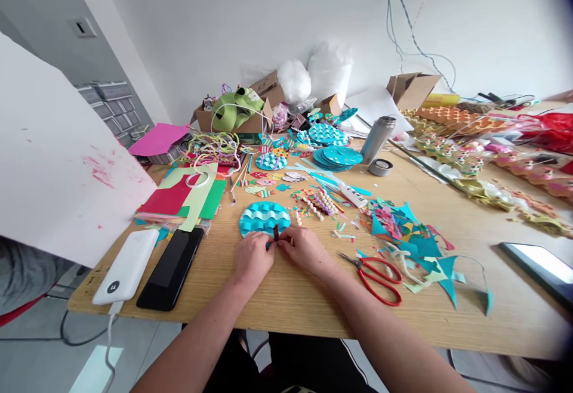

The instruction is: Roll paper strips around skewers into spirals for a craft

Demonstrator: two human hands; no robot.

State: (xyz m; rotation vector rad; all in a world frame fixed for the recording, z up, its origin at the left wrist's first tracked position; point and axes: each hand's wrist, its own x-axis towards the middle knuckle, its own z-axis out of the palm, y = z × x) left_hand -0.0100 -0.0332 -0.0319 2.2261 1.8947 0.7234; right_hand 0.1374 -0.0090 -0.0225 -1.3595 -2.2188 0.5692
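Observation:
Both my hands meet at the near edge of a round blue disc [257, 217] with wavy paper strips across it. Between their fingertips stands a small dark red twisted piece [276, 232], upright and partly hidden. My left hand [255, 257] pinches it low down on one side. From the other side my right hand [307, 250] closes its thumb and forefinger on it. Just beyond the disc lie similar twisted pieces [323, 202] in purple and cream. Red-handled scissors [378, 277] rest to the right of my right forearm.
A phone [171, 269] and a white power bank [126, 266] lie at left, near coloured paper sheets [179, 193]. Blue paper scraps [416, 238] spread at right. Behind stand stacked blue discs [338, 157], a metal flask [378, 139] and a glue tube [353, 195].

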